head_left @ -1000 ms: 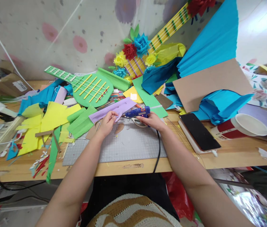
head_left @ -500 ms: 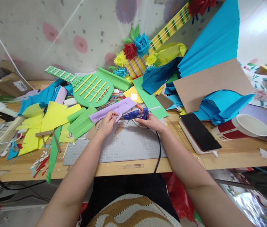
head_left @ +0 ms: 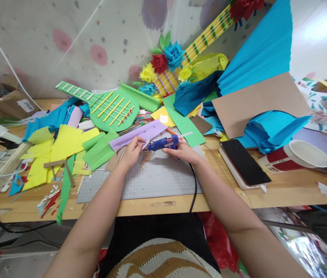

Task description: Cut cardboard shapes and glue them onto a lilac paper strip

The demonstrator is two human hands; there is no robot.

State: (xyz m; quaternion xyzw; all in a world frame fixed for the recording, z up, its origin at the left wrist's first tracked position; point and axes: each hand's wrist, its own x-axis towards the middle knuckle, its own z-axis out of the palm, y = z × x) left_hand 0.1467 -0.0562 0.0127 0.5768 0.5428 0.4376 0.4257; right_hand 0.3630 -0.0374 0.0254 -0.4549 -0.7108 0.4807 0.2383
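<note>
My left hand point(head_left: 132, 151) pinches the near edge of a lilac crepe paper strip point(head_left: 140, 133) lying across the far side of a grey cutting mat point(head_left: 154, 177). My right hand point(head_left: 182, 151) is closed round a blue hot glue gun point(head_left: 162, 143), whose nozzle points left toward the fingers of my left hand. The gun's black cord point(head_left: 194, 185) runs down off the front edge of the table.
A green paper guitar point(head_left: 109, 108) and green and yellow paper sheets point(head_left: 65, 144) lie to the left. At the back is a yellow guitar with paper flowers point(head_left: 166, 63). Blue crepe paper point(head_left: 256, 58), brown cardboard point(head_left: 256, 102), a black phone point(head_left: 244, 156) and a red cup point(head_left: 293, 154) sit on the right.
My right hand has brought the glue gun leftward, so its nozzle is now close to my left hand and the lilac strip. My left hand has stayed put.
</note>
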